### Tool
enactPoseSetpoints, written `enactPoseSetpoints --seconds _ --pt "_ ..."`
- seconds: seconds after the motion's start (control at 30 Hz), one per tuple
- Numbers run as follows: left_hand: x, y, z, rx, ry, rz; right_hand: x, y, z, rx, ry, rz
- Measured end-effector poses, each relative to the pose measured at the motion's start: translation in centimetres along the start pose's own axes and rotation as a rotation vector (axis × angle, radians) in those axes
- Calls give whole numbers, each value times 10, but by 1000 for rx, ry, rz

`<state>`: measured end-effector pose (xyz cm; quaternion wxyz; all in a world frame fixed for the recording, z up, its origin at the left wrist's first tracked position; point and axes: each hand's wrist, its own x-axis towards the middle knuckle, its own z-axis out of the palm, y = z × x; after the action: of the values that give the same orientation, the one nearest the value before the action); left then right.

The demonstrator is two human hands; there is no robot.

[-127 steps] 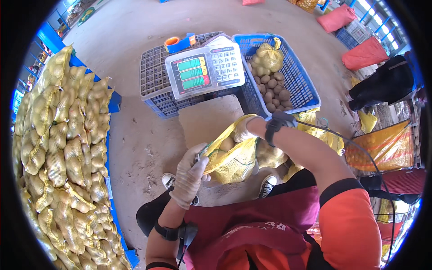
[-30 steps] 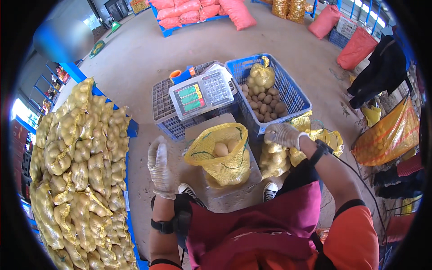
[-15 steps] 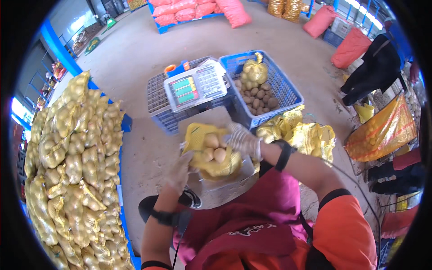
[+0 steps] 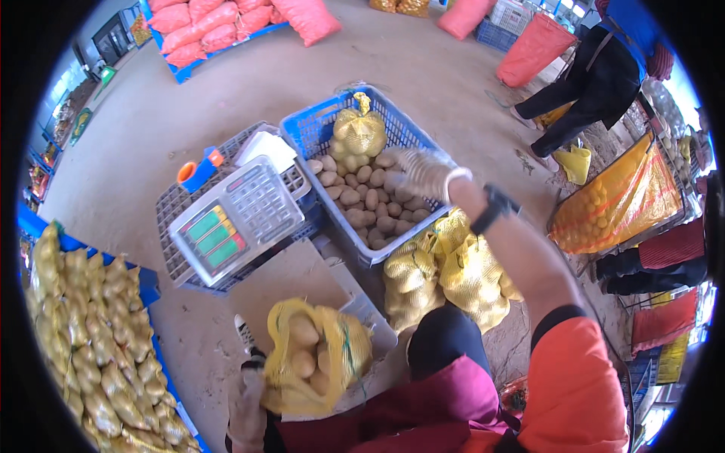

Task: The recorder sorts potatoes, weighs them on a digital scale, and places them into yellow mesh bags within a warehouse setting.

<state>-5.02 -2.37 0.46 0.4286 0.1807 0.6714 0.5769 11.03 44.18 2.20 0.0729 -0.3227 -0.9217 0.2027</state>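
A yellow mesh bag (image 4: 351, 355), its mouth gaping, holds several potatoes (image 4: 303, 332) and rests on the scale platform (image 4: 291, 283) in front of me. My left hand (image 4: 246, 404), in a thin glove, grips the bag's rim at its left side; its fingers are partly hidden. Stretched out to the right, my gloved right hand (image 4: 427, 175) is over the right part of a blue crate (image 4: 400, 253) of loose potatoes (image 4: 370, 198). Motion smears its fingers, so what they hold cannot be made out. A tied, filled mesh bag (image 4: 358, 136) sits on the potatoes.
Left of the crate, the scale's display unit (image 4: 238, 219) and a blue-and-orange tape dispenser (image 4: 201, 169) sit on an upturned grey crate (image 4: 170, 226). Filled yellow bags (image 4: 472, 279) stand near my knee. Bagged potatoes (image 4: 98, 355) are stacked at left. Another person (image 4: 585, 83) stands at far right.
My right hand has left the mesh bag and moved over to the potato crate. My left hand stays at the bag. The whole view has turned toward the right.
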Motion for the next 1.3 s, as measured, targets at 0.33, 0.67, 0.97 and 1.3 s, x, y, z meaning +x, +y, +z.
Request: enactPoseSetpoints --seconds 0.33,0.67,0.97,1.3 --pt "35 48 14 275 -64 -448 110 162 168 -596 -818 -57" --pt "49 36 6 -95 -24 -488 125 210 296 -562 -703 391" --pt "41 33 1 -99 -57 -496 135 176 179 574 -764 257" --pt "40 28 31 -221 62 -196 1 -95 29 1026 -902 -241"
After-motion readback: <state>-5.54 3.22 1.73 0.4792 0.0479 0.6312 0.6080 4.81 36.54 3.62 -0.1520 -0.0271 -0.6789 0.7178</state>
